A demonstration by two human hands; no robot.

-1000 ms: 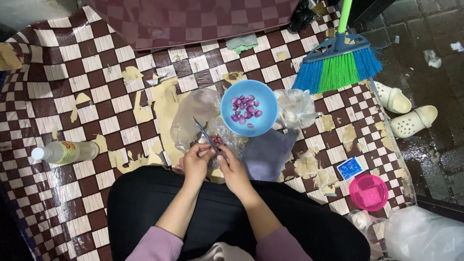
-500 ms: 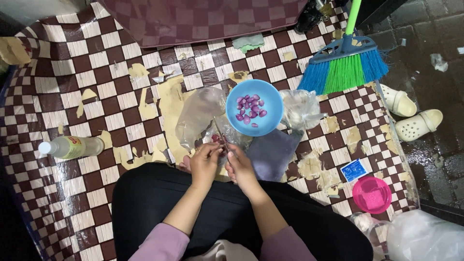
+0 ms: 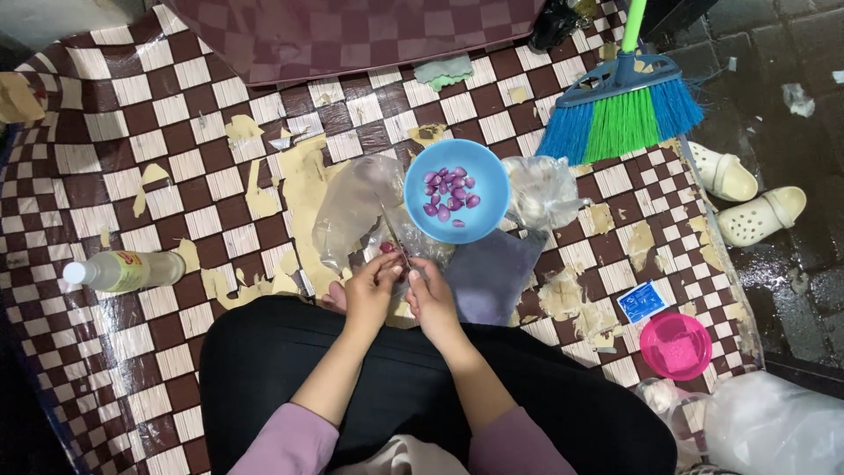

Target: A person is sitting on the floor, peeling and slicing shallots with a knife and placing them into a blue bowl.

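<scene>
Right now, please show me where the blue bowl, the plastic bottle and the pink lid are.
blue bowl (image 3: pixel 420 186): head view, bare left rim.
plastic bottle (image 3: pixel 127 270): head view, middle of body.
pink lid (image 3: pixel 675 346): head view, centre.

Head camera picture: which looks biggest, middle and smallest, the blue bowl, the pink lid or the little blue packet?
1. blue bowl
2. pink lid
3. little blue packet
All three lie on the floor mat, so the order looks sure.

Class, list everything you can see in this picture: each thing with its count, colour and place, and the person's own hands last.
Bowl: one, blue, mat centre.
Peeled shallots: many, purple, in bowl.
Knife: one, thin blade, at the hands.
Plastic bags: two, clear, flanking bowl.
Cloth: one, grey-purple, below bowl.
Bottle: one, clear, lying left.
Broom: one, blue-green, top right.
Sandals: two, white, right.
Strainer: one, pink, lower right.
Left hand: at knife.
Right hand: beside it.
</scene>
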